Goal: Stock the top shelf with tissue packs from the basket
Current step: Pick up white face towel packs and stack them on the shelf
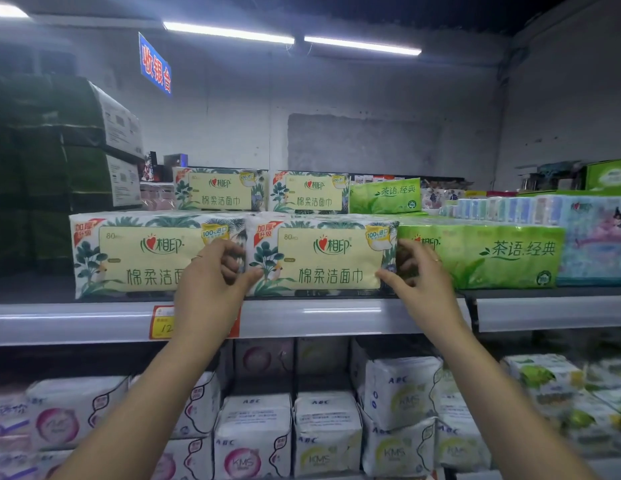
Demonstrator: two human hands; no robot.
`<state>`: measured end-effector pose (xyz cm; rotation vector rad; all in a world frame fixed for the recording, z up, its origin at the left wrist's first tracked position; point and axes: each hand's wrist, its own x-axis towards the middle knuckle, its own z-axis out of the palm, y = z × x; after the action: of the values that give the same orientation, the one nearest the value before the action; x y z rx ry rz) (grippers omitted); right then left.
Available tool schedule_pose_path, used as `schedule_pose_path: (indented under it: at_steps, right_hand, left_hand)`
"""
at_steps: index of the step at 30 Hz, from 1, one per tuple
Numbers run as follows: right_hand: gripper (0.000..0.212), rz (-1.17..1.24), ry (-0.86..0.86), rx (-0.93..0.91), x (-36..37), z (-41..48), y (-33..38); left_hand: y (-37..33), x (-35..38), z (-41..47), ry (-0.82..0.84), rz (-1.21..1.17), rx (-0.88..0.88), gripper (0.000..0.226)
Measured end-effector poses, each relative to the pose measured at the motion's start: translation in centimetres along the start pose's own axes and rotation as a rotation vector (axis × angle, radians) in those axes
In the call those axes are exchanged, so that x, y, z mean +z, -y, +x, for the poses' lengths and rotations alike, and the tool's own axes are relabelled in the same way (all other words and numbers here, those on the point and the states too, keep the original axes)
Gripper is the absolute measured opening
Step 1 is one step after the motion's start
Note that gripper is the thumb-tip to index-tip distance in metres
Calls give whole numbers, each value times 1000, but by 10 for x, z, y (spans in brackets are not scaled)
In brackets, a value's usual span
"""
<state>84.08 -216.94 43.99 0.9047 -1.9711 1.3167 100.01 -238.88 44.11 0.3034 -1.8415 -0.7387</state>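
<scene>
A cream-and-leaf tissue pack (323, 258) stands at the front of the top shelf (337, 318). My left hand (212, 282) grips its left end, fingers curled into the gap beside it and thumb on the front. My right hand (420, 275) grips its right end the same way. A matching pack (136, 254) stands touching it on the left. A green tissue pack (486, 254) stands on its right. Two more cream packs (219, 190) (309, 192) and a green one (385, 195) sit behind. The basket is out of view.
Dark green cartons (59, 143) are stacked at the shelf's left end. Pastel packs (593, 237) fill the right end. A red price tag (162, 322) hangs on the shelf rail. The lower shelf holds several white sanitary-pad packs (253, 434). A blue sign (155, 64) hangs overhead.
</scene>
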Motion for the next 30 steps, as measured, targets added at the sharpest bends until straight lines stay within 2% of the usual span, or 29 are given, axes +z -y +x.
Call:
schedule_pose_path:
  at_steps: [5, 20, 26, 30]
  right_hand:
    - [40, 47, -7, -10, 2, 3, 0]
    - [40, -3, -4, 34, 2, -3, 8]
    - [42, -114, -40, -83, -4, -12, 20]
    - [41, -76, -52, -85, -8, -12, 33]
  left_hand:
    - [1, 1, 4, -9, 16, -28, 29]
    - [-6, -6, 5, 118, -55, -75, 26]
    - [-13, -18, 8, 126, -233, -176, 21]
    - [-15, -28, 3, 113, -282, -188, 20]
